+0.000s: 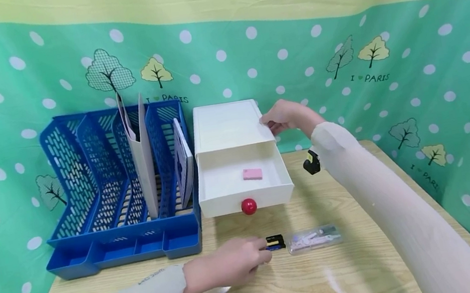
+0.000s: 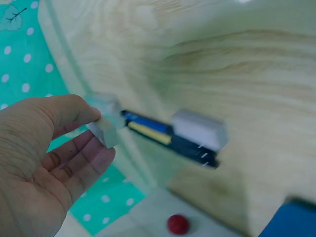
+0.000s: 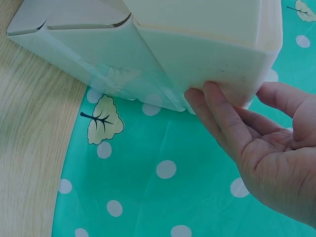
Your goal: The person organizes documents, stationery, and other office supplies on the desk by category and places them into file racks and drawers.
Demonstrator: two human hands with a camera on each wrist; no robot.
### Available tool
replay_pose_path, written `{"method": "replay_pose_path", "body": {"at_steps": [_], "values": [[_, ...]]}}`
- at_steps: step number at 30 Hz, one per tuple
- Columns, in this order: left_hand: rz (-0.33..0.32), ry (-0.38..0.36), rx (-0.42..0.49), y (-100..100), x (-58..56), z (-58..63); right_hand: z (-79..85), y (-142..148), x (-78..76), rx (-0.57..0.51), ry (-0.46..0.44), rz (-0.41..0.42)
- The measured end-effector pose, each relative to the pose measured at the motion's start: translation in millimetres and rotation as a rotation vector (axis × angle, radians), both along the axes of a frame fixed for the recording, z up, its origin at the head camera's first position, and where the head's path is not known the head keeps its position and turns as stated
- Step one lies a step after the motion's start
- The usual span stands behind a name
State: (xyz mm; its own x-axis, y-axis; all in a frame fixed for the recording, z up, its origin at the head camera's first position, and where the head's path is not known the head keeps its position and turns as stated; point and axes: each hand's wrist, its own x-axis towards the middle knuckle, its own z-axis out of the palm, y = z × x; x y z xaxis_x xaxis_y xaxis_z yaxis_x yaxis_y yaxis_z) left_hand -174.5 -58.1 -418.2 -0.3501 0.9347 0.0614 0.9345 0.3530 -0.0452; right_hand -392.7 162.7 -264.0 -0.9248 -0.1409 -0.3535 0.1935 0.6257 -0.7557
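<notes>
My left hand is low over the table, left of the dark slim sticks with blue and yellow parts. Its thumb and fingers pinch a small whitish eraser, plainest in the left wrist view. Another pale block lies against those sticks; in the head view it is hidden. My right hand grips the right rear edge of the white drawer box, fingers against its side and thumb round the corner. The drawer is pulled out, with a pink eraser inside.
A clear plastic case with pale items lies right of the sticks. Left of the box stands a blue file rack holding a folder and a booklet. A red knob sticks out from the drawer front.
</notes>
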Motion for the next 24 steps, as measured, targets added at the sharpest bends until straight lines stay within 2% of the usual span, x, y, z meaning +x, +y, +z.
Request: {"method": "replay_pose_path", "body": {"at_steps": [7, 10, 14, 18, 21, 24], "values": [[-0.032, 0.141, 0.038, 0, 5.9, 39.1, -0.1, 1, -0.7, -0.009, 0.002, 0.000], [-0.062, 0.238, 0.069, -1, 7.7, 58.5, 0.1, 0, -0.7, -0.011, -0.003, -0.001], [-0.103, 0.328, 0.106, -1, 9.7, 87.0, 1.4, 0, 0.0, 0.000, 0.004, 0.001], [-0.135, 0.348, 0.196, -3, 7.9, 112.6, 1.9, 0, 0.2, 0.004, 0.005, 0.000], [-0.128, 0.352, 0.257, -6, 3.8, 128.7, 1.0, 1, 0.2, 0.004, 0.009, 0.000], [-0.105, 0.356, 0.279, -8, -1.2, 141.6, -0.9, 1, 0.1, 0.006, 0.012, 0.006]]}}
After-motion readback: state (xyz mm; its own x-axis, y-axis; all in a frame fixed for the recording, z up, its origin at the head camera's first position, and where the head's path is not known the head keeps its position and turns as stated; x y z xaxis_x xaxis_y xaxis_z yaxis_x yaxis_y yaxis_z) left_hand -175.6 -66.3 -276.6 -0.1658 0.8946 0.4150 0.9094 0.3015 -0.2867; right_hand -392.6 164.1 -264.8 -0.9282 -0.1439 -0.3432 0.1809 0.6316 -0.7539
